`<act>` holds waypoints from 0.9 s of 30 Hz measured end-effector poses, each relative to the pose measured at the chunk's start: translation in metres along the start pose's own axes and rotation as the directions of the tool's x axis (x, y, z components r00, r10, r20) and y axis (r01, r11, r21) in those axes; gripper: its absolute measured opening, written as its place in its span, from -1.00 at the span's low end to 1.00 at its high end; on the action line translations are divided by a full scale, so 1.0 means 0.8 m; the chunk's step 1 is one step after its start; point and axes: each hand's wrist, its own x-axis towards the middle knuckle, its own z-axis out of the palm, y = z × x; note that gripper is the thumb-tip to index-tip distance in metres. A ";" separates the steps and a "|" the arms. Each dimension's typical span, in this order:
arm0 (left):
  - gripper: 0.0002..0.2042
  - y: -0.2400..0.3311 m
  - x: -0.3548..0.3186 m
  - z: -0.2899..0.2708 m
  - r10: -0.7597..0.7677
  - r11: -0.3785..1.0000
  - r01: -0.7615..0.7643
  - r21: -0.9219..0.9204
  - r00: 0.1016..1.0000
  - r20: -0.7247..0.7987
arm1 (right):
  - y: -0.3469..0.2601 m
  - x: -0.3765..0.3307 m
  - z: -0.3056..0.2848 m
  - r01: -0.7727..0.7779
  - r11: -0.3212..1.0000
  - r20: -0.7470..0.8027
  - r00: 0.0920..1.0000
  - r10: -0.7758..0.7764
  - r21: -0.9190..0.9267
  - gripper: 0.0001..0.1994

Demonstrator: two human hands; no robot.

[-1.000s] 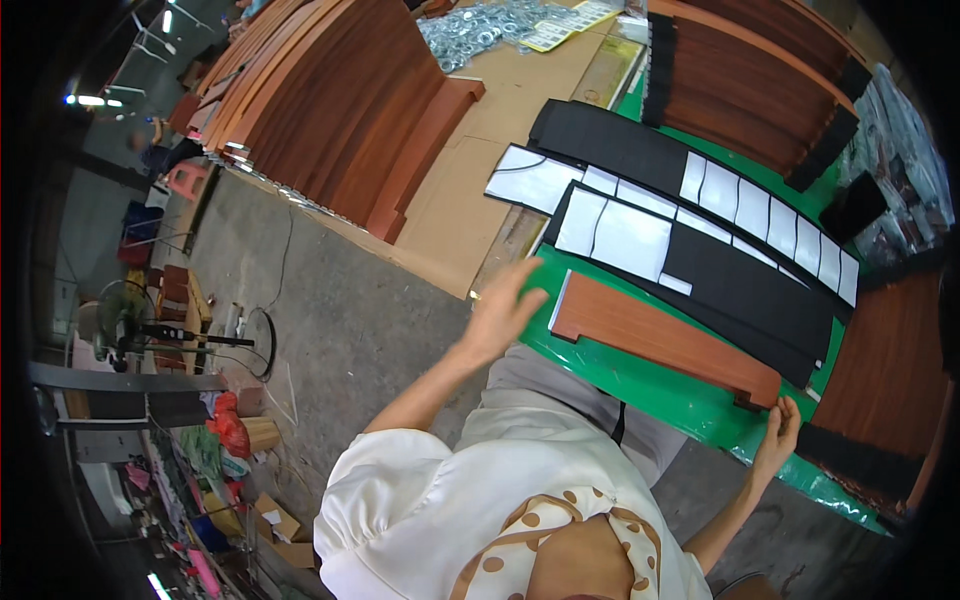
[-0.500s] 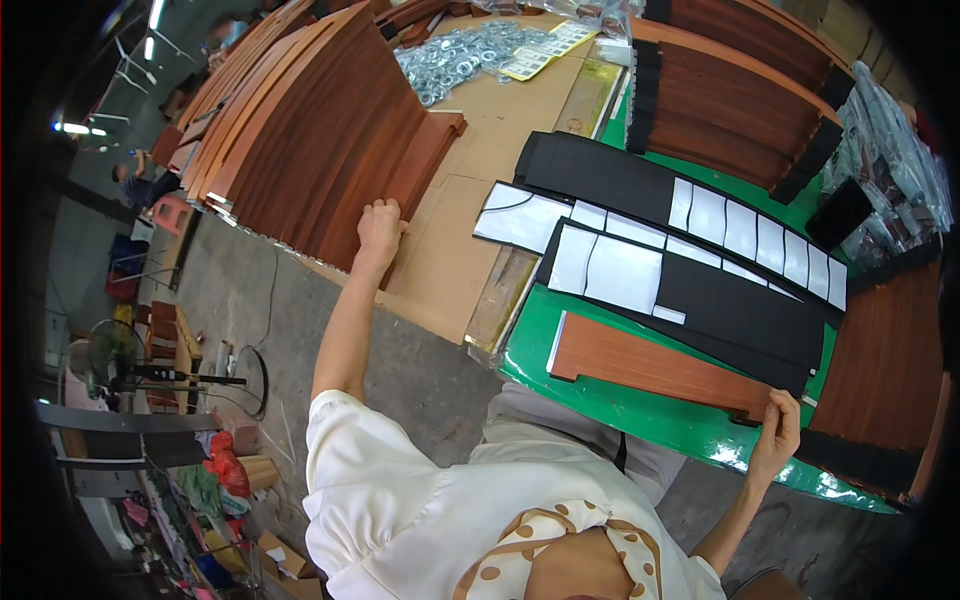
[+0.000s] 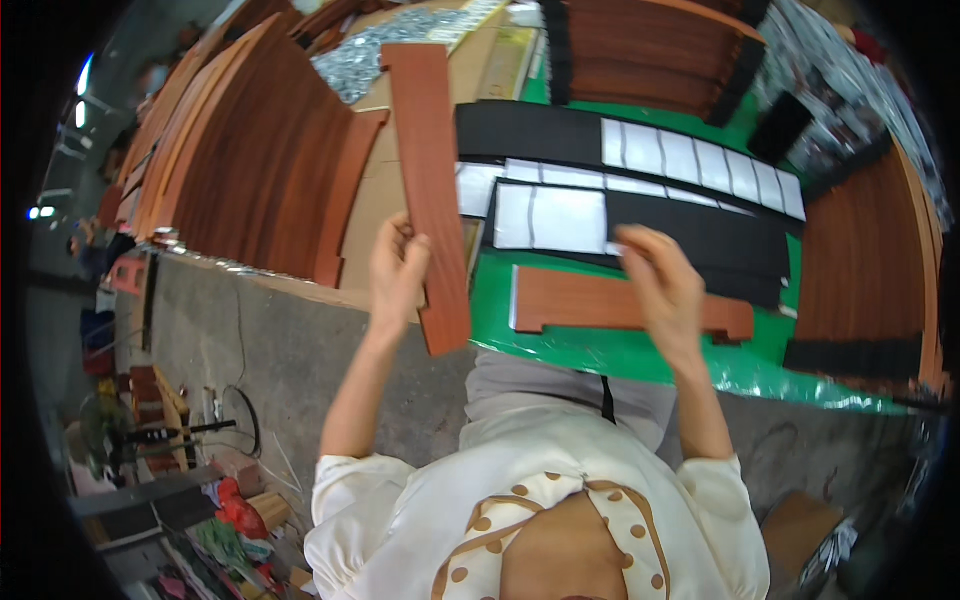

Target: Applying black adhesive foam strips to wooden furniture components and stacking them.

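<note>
A reddish-brown wooden board (image 3: 428,170), notched near its upper end, stands lengthwise in my left hand (image 3: 397,270). The fingers and thumb are closed on its left edge, by the corner of the green tabletop. My right hand (image 3: 668,290) hovers over a second wooden board (image 3: 580,300), which lies flat near the table's front edge. Its bent fingertips come together by the black strips (image 3: 690,240), beside a white sheet (image 3: 552,217) stuck on one of them. Whatever those fingertips may hold is too blurred to make out.
Several similar boards stand in a row (image 3: 265,150) on brown cardboard at left. Metal rings (image 3: 375,55) are heaped behind. More board stacks (image 3: 640,55) with black ends stand at the back and the right (image 3: 865,265). A black phone-like slab (image 3: 780,127) lies by plastic bags (image 3: 830,80).
My left hand has lifted a board from the left row and brought it right. My right hand has left the flat board's right end and moved left, over the black strips. The view has shifted.
</note>
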 end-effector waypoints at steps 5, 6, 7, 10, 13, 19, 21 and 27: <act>-0.68 0.063 -0.092 0.118 0.294 0.924 -0.322 0.208 0.943 0.157 | -0.038 0.002 0.026 -0.050 0.992 0.115 0.993 0.036 0.117 -0.44; -0.63 0.060 -0.103 0.142 0.421 0.854 -0.452 0.259 0.892 0.166 | -0.033 -0.002 0.018 0.035 0.997 0.009 0.999 -0.035 0.068 -0.44; -0.59 0.061 -0.111 0.159 0.526 0.784 -0.546 0.295 0.837 0.153 | -0.034 -0.008 0.011 -0.010 0.986 -0.041 0.999 0.018 0.169 -0.44; -0.54 0.074 -0.127 0.196 0.641 0.704 -0.663 0.256 0.748 0.173 | -0.031 -0.020 -0.015 -0.048 0.969 -0.170 0.981 0.091 0.241 -0.52; -0.61 0.082 -0.129 0.202 0.680 0.699 -0.713 -0.058 0.637 0.363 | -0.014 -0.029 -0.056 -0.062 0.996 -0.167 0.983 0.073 0.069 -0.63; -0.62 0.059 -0.096 0.131 0.868 0.422 -0.844 0.330 0.481 0.121 | -0.010 -0.037 -0.119 0.239 0.876 0.260 0.956 -0.137 -0.419 -0.68; -0.61 0.046 -0.085 0.123 0.814 0.508 -0.757 0.411 0.578 0.057 | 0.009 -0.040 -0.116 0.370 0.778 0.346 0.915 -0.209 -0.507 -0.66; -0.63 0.017 -0.064 0.118 0.319 0.896 -0.397 0.198 0.887 0.333 | 0.051 -0.046 -0.110 0.276 0.849 0.300 0.943 -0.147 -0.451 -0.62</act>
